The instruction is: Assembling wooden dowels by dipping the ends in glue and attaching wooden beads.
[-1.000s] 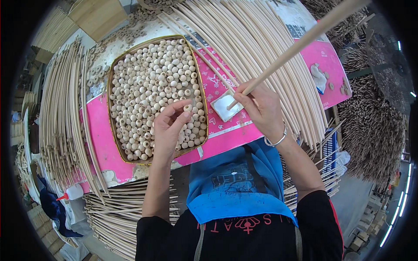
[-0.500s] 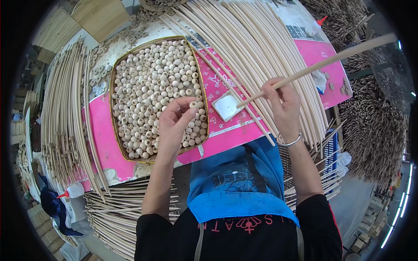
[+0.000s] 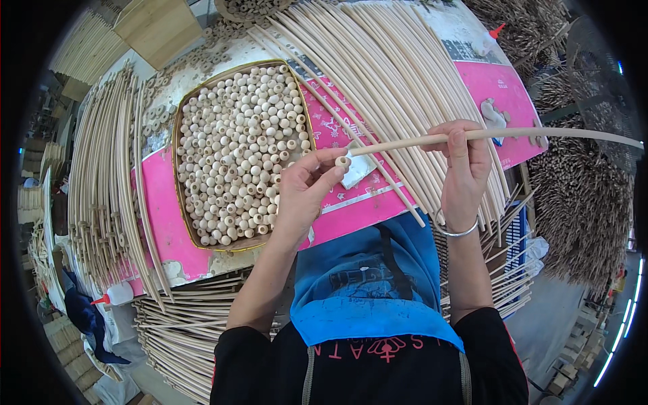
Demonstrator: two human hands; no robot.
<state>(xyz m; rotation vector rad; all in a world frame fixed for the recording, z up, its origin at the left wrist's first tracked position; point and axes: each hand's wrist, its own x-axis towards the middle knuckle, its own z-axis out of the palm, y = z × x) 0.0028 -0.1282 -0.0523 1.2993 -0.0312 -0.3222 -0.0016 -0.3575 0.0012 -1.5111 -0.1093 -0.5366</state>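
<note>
My left hand (image 3: 307, 191) pinches a round wooden bead (image 3: 343, 163) between thumb and fingertips, its hole showing. Closed around a long pale wooden rod (image 3: 533, 133) is my right hand (image 3: 466, 162), with a bangle at the wrist. The rod lies nearly level, and its left end, which looks whitish, is close to the bead; whether they touch I cannot tell. Below that end sits a small square dish of white liquid (image 3: 358, 173), partly covered by my fingers and the rod. A yellow-rimmed tray (image 3: 177, 172) full of similar beads (image 3: 236, 148) stands beside my left hand.
Many loose rods (image 3: 398, 88) lie across the pink-covered table (image 3: 364, 209). At the left are rods with rings on them (image 3: 101, 202). A white squeeze bottle (image 3: 120, 293) with a red tip is at the near left edge. Bundled sticks (image 3: 574, 216) stand at the right.
My left hand has carried the bead right, away from over the tray. The rod's end has come up out of the white dish, and the rod has swung from slanted to nearly level.
</note>
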